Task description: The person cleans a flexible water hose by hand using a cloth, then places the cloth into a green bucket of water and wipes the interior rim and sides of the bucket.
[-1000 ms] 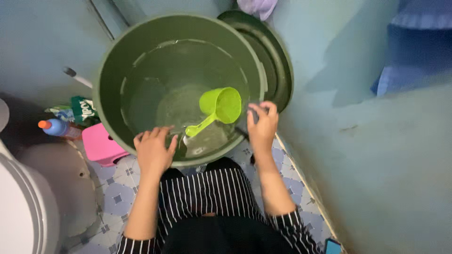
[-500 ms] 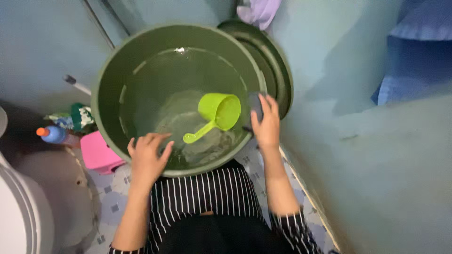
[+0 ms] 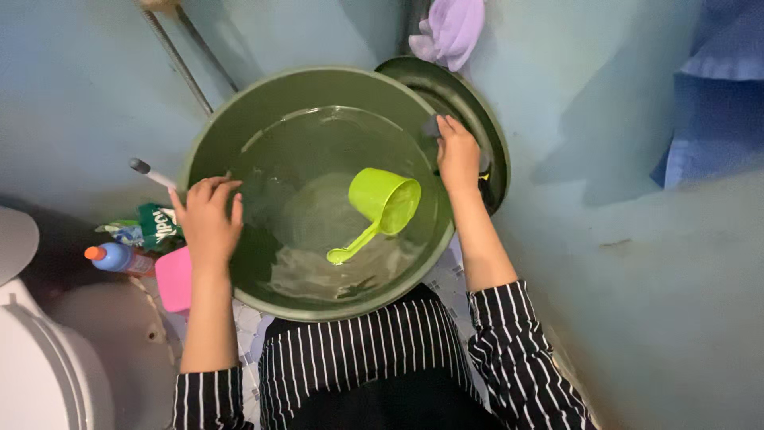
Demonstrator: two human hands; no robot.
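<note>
Large dark-green plastic tub (image 3: 239, 151) standing on the tiled floor (image 3: 248, 334), wedged in a blue-walled corner, part full of water. Left hand (image 3: 208, 219) laid over the tub's left rim, fingers (image 3: 216, 191) spread apart and curled over the edge. Right hand (image 3: 459, 155) on the tub's right rim, fingers closed on a small dark object (image 3: 430, 126); what it is, unclear. Lime-green dipper (image 3: 380, 209) floating inside the tub, toward its right side, handle pointing to the near rim. Matching green lid (image 3: 485, 131) leaning just behind the tub's right edge. Pink container (image 3: 173, 279) and blue bottle (image 3: 119, 257) just left of the tub.

Likely heavy with that water, sloshing if tipped; walls stiff but wet and slick. Best gripped at opposite points of the rolled rim.
</note>
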